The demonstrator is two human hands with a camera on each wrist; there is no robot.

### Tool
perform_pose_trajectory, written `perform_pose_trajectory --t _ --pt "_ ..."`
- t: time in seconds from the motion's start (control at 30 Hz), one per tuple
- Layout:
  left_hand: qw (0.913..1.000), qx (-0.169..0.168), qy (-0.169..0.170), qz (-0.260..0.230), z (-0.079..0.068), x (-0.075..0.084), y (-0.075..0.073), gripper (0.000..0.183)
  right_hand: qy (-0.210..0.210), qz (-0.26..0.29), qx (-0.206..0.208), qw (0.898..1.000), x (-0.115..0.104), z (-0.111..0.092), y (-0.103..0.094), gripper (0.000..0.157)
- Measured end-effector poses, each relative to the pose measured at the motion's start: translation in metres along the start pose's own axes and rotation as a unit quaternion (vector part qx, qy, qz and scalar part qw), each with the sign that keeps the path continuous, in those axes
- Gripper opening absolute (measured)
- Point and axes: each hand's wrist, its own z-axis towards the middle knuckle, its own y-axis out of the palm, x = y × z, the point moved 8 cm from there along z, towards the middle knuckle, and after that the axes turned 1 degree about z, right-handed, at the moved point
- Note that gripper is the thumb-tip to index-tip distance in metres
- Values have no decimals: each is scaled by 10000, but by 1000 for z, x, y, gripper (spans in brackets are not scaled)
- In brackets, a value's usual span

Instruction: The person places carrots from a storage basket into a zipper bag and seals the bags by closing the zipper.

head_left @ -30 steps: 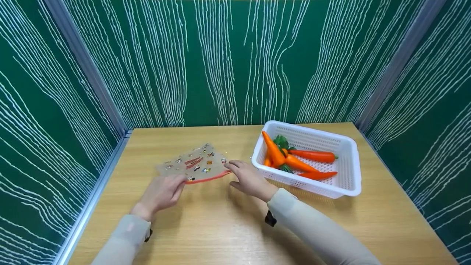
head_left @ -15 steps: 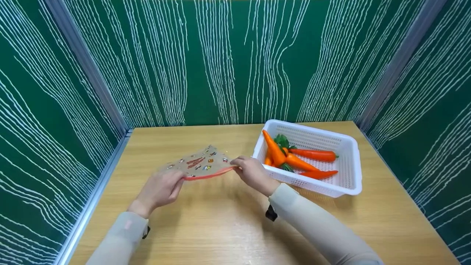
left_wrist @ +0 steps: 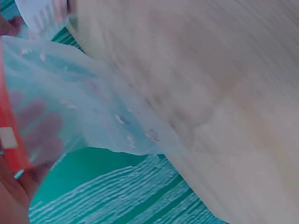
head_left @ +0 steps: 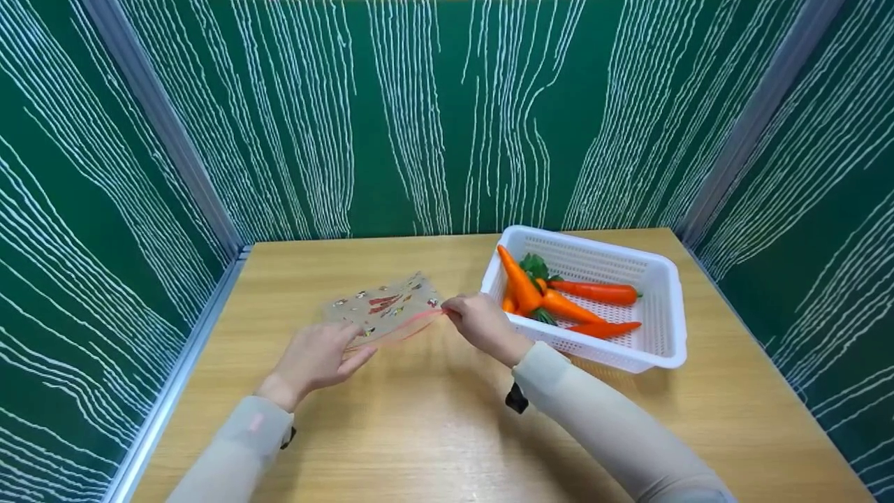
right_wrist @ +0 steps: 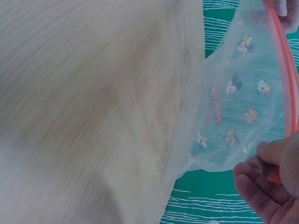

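Note:
A clear zip bag (head_left: pixel 391 307) with small cartoon prints and a red zip strip (right_wrist: pixel 285 70) spans between both hands above the table. My right hand (head_left: pixel 482 325) pinches the strip's right end between thumb and fingers, as the right wrist view shows. At the other end, my left hand (head_left: pixel 314 360) has its thumb spread away from its fingers, with the bag's edge between them. In the left wrist view several of its fingers (left_wrist: pixel 35 112) show through the clear plastic. A small white piece (left_wrist: pixel 7 137) sits on the red strip there.
On the right stands a white perforated basket (head_left: pixel 663 307). It holds carrots (head_left: pixel 518 279) with green tops (head_left: pixel 536 267) and a long red-orange vegetable (head_left: pixel 597 292). The wooden table (head_left: pixel 419 433) is walled by green panels (head_left: pixel 475 140) with white lines.
My right hand has gone from loosely touching the bag's right end to pinching it. My left thumb has spread from its fingers, and the bag has shifted slightly right.

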Motion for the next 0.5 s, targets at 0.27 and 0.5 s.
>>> perform_pose_trajectory --t 0.27,0.5 --pt "9956 -511 -630 -463 26 3 3 57 -315 -150 25 9994 -6 2 -4 15" --pt "9858 -887 -909 -1095 44 9 1 70 -342 -133 -100 9993 -5 1 -3 17"
